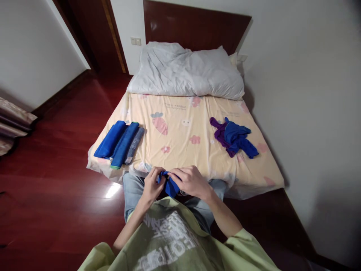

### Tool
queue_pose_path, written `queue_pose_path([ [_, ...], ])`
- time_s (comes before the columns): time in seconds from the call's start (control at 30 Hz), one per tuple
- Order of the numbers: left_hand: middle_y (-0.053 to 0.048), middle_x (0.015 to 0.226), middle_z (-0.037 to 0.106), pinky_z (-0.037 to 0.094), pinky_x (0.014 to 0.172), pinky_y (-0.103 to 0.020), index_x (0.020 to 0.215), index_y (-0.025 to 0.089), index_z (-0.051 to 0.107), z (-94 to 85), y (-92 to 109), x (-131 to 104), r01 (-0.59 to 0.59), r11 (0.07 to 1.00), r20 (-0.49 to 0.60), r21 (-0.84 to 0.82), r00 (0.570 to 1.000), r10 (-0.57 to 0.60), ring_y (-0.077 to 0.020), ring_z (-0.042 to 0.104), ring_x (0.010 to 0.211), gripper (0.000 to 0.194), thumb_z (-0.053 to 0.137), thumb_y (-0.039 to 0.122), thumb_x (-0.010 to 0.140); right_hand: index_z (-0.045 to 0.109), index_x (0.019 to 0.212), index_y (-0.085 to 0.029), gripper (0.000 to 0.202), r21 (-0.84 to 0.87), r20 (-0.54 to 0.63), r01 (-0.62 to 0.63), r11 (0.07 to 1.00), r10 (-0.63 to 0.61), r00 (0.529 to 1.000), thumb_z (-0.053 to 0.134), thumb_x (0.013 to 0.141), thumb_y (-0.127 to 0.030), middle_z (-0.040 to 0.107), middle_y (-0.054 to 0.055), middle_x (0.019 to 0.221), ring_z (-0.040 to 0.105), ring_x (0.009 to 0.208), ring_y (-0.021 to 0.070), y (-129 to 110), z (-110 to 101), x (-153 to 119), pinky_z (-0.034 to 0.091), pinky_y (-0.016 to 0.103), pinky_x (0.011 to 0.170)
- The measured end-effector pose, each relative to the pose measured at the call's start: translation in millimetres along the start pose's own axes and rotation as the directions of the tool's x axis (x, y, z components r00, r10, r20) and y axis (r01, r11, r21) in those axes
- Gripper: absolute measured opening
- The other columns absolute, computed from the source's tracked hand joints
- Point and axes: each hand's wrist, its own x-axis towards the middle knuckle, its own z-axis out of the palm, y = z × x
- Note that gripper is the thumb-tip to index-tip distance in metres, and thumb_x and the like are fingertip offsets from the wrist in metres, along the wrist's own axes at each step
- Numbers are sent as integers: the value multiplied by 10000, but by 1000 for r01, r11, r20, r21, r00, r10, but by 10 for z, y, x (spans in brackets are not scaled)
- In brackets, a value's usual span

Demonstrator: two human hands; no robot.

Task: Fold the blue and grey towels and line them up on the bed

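Note:
A blue cloth (172, 187) hangs between my two hands, just off the front edge of the bed and close to my lap. My left hand (153, 184) pinches its upper left edge, fingers closed. From the other side my right hand (190, 181) grips the cloth, with the fingers bent over its top. On the left of the bed lie several folded cloths (109, 141), blue and grey-blue, side by side. To the right sits a crumpled heap of a blue cloth (238, 135) and a purple cloth (220, 133).
The bed (180, 150) wears a pale yellow sheet with printed carrots and clouds. A white quilt (186, 71) is bunched at its head, before a dark headboard (194, 22). Red wooden floor (64, 150) lies left; a wall (310, 113) stands right.

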Motion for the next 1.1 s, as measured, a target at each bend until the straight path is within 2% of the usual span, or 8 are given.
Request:
queue_pose_path([
  [0.17,-53,1040,706,581,893,-346,1051,226,654,-79,-436,-109,131,988,86,76,987,-137,-217,700,991,319,532,110,781,737,1016,-210,227,43,-63,-31,999,33,997,527,1081,-263,792,34,873,744,728,157,101,-164,-68,483,259,652],
  [0.3,-82,1117,702,570,949,-379,1089,206,677,-297,-870,-296,225,967,75,117,969,-234,-247,690,1063,461,525,71,675,741,1020,-226,218,60,-137,-90,994,97,986,536,1078,-276,797,20,899,752,754,156,219,-383,-165,523,261,711],
  [0.43,-103,1141,704,570,948,-380,1078,194,713,-569,-1242,-495,306,937,-16,168,951,-308,-258,684,1083,381,529,151,747,736,1007,-234,209,78,-166,-144,986,156,974,548,1073,-297,792,16,885,754,749,165,323,-557,-264,543,269,729],
  [0.53,-103,1095,726,566,937,-383,1019,187,739,-745,-1425,-607,332,921,-49,204,943,-329,-263,704,1026,291,532,269,831,740,994,-246,213,84,-162,-187,979,199,967,551,1066,-312,793,20,893,760,763,182,406,-634,-319,561,286,743],
  [0.7,-93,982,773,585,791,-318,962,180,759,-1002,-1551,-671,431,889,-32,156,902,-431,-247,723,890,362,569,476,873,738,986,-258,194,59,-174,-235,970,242,954,573,1059,-329,791,19,920,762,795,194,600,-735,-446,556,295,750],
  [0.87,-90,958,798,594,767,-297,966,160,775,-1325,-1622,-554,471,865,-108,175,882,-458,-235,731,843,438,618,551,844,720,861,-251,305,-8,-153,-292,956,288,945,595,1038,-465,762,23,813,713,696,187,871,-891,-688,519,291,694],
  [0.97,-49,926,800,585,731,-266,932,193,785,-1571,-1604,-360,358,890,-85,282,933,-349,-202,727,791,379,624,530,863,715,804,-245,383,-48,-62,-360,932,357,932,622,992,-565,743,25,772,678,689,193,1047,-1033,-867,501,293,682],
  [1.1,-23,891,788,559,669,-226,873,221,786,-1904,-1389,78,89,924,48,372,992,-115,-174,722,771,313,629,489,912,701,714,-233,487,-77,119,-426,901,433,894,711,856,-699,687,18,683,621,674,205,1297,-1212,-1126,479,308,672],
])
